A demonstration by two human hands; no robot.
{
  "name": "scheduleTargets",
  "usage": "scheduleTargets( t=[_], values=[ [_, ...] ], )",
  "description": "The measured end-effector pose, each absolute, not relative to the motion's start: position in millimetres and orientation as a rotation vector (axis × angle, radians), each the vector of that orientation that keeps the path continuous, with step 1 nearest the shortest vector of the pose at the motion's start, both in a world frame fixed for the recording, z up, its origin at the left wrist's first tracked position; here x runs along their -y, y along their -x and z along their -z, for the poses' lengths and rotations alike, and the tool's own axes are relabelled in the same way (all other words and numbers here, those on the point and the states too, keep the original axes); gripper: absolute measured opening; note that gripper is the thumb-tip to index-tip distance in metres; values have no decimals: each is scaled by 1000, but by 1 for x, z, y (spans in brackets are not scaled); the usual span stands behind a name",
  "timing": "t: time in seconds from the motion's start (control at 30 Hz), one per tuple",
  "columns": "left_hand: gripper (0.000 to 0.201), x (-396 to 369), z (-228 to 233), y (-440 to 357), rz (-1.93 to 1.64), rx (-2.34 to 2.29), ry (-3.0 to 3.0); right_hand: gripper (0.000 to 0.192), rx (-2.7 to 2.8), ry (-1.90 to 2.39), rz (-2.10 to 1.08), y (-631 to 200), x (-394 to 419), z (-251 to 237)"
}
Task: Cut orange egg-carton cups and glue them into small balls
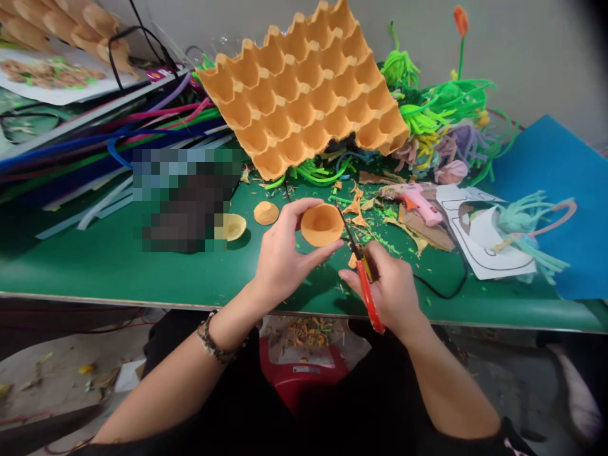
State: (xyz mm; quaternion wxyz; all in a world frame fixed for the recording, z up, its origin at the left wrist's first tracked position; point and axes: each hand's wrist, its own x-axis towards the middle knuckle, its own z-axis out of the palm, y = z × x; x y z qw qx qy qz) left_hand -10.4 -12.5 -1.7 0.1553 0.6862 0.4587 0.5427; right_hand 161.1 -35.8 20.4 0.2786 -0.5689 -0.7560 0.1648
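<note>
I hold a small orange cup (322,225) cut from egg carton, raised just above the green surface (109,266) with its hollow turned up toward me so I can see the rim. My left hand (285,253) pinches it, thumb over the top edge and fingers under the base, which leaves the right side of the rim free. There my right hand (389,288) works the scissors (363,272): its grip is closed through the red handles and the dark blades point up and away, their tips touching the cup's edge.

Just beyond, two more cut cups (266,213) lie on the surface to the left, set aside from the trimming. Orange scraps (356,209) are scattered under and past the blades. A pink glue gun (418,201) lies near on the right, its cord trailing toward me. Behind it all a whole egg tray (304,88) leans tilted on a heap of green pipe cleaners (427,107). Below the edge, between my knees, a red bin (304,367) holds clippings.
</note>
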Motion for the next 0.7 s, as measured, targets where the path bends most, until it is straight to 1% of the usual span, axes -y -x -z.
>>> scheduleTargets(
  t=[0.27,0.33,0.43,0.5,0.6,0.7],
  values=[
    [53,11,2,12,-1529,-1197,-1879,52,2005,1444,-435,-170,32,-21],
    [51,11,2,12,-1546,-1144,-1870,51,2036,1409,-499,-170,34,-22],
    [47,12,3,9,-1523,-1101,-1883,39,2036,1339,-628,-168,38,-24],
    [47,13,4,7,-1488,-1130,-1889,34,1984,1347,-652,-166,39,-24],
    [47,13,7,3,-1456,-1212,-1875,33,1948,1402,-699,-163,37,-23],
    [47,13,8,2,-1468,-1238,-1854,36,1933,1453,-939,-163,35,-21]
  ],
)
